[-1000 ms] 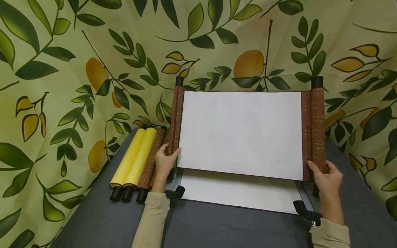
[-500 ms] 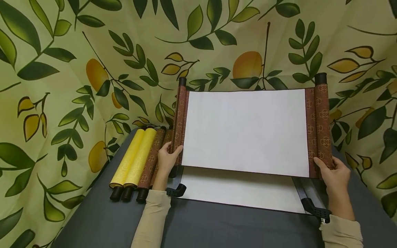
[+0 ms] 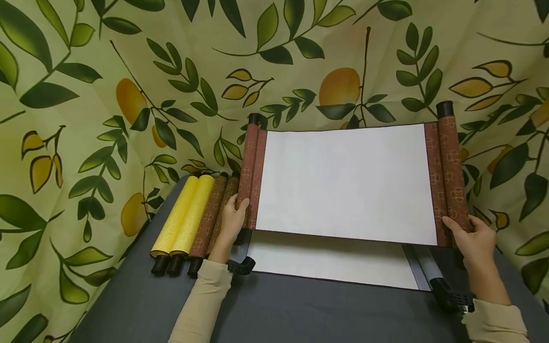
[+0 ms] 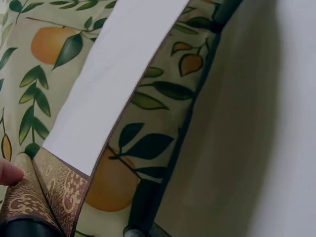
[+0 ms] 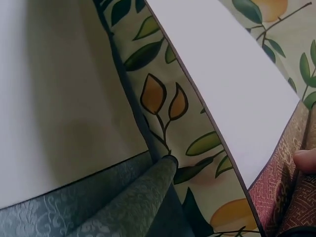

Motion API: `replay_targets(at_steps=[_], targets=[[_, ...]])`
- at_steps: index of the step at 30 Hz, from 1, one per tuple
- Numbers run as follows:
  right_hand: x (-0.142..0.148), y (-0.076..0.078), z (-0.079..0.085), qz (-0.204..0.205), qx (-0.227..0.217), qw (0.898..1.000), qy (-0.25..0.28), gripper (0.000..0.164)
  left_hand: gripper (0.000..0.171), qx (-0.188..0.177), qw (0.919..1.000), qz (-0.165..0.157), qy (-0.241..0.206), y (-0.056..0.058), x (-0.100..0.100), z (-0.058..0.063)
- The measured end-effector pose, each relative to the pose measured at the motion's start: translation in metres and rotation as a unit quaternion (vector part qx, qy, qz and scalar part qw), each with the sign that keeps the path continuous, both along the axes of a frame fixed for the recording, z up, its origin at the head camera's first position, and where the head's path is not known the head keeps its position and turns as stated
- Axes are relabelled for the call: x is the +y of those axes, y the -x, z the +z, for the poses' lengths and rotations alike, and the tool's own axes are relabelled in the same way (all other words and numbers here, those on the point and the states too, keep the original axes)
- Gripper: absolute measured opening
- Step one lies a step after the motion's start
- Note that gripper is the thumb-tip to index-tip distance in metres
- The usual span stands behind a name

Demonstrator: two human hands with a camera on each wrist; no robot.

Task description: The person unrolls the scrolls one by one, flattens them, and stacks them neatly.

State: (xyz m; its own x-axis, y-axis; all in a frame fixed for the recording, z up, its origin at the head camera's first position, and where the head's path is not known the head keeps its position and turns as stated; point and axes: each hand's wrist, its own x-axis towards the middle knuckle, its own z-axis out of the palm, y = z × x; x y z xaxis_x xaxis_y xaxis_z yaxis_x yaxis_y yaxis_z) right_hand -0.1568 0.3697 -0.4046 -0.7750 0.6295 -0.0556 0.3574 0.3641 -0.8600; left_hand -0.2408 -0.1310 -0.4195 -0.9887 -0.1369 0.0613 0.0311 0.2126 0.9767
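A hanging scroll with a blank white sheet (image 3: 347, 186) is held up, spread between two brown patterned rollers with black end knobs. My left hand (image 3: 231, 221) grips the lower part of its left roller (image 3: 247, 166); one fingertip (image 4: 10, 173) lies on the patterned cover in the left wrist view. At the other side, my right hand (image 3: 478, 245) holds the lower part of the right roller (image 3: 453, 166), its thumb (image 5: 305, 160) on the brown cover. Below it, a second scroll (image 3: 330, 267) lies unrolled on the table, white with grey-blue patterned borders (image 5: 64, 197), partly hidden by the raised one.
Left of the hands, two yellow rolled scrolls (image 3: 188, 219) lie side by side with brown rolled scrolls (image 3: 208, 214). All rest on a grey-covered table (image 3: 300, 314). Leaf-and-fruit printed fabric (image 3: 180, 62) hangs behind and around. A black wrist mount (image 3: 241, 266) sits at the left cuff.
My right hand has moved to the right with its roller, which leans more. The raised scroll has shifted right, and more brown border shows beside its left roller. The rolled scrolls stay put.
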Motion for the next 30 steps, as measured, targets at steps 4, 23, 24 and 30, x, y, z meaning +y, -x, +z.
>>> replay_targets(at_steps=[4, 23, 24, 30], targets=[[0.005, -0.003, 0.000, 0.017, -0.014, 1.000, -0.021, 0.074, 0.053, -0.002, 0.9997, 0.022, 0.010, -0.002, 0.002, -0.005], [0.022, -0.020, -0.010, 0.059, -0.087, 0.992, -0.070, 0.079, 0.058, 0.001, 0.9945, 0.006, 0.105, -0.028, 0.010, -0.028], [0.024, -0.021, -0.011, 0.064, -0.091, 0.991, -0.072, 0.079, 0.058, 0.002, 0.9941, 0.006, 0.109, -0.029, 0.011, -0.029], [0.032, -0.026, -0.024, 0.090, -0.115, 0.983, -0.107, 0.080, 0.053, 0.008, 0.9915, 0.012, 0.129, -0.035, 0.014, -0.036]])
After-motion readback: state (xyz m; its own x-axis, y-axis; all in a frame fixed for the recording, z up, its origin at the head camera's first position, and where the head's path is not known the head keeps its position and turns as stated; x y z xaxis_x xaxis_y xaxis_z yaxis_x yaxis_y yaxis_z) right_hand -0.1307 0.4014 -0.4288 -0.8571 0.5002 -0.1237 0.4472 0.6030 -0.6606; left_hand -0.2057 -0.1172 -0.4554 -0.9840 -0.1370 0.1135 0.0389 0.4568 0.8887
